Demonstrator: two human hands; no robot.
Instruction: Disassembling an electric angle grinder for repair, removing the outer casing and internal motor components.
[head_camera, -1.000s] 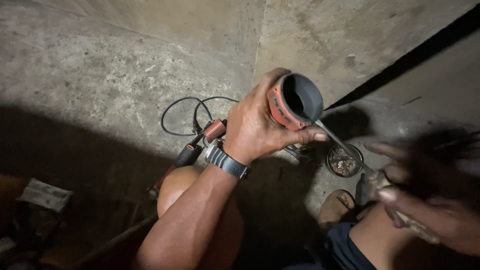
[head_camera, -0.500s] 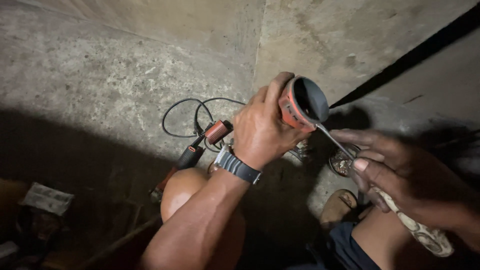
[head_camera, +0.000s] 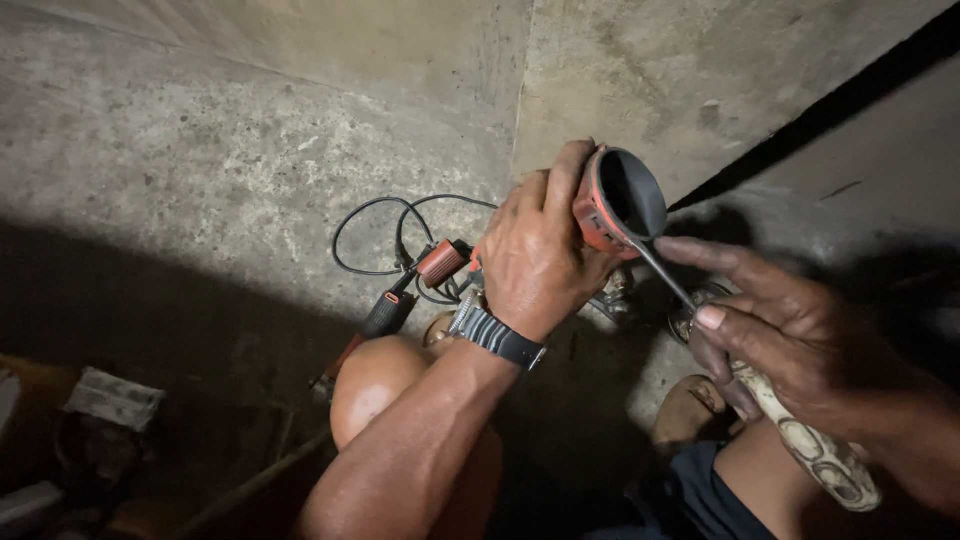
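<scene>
Left hand (head_camera: 535, 260) covers orange housing (head_camera: 615, 200) — tool (head_camera: 665, 275) tip hidden inside

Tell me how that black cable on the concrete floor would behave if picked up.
The black cable lies in loose loops, so it is probably floppy and would sag and uncoil. It looks thin, likely light. It runs toward the tool beside it, so that might drag along.

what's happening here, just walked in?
A person crouched over a concrete floor holds a round orange-rimmed housing in the left hand, open end up. The right hand grips a screwdriver with a patterned handle, its thin shaft reaching to the housing's rim. Below lies a corded tool with a black cable looped on the floor. A watch sits on the left wrist.
</scene>
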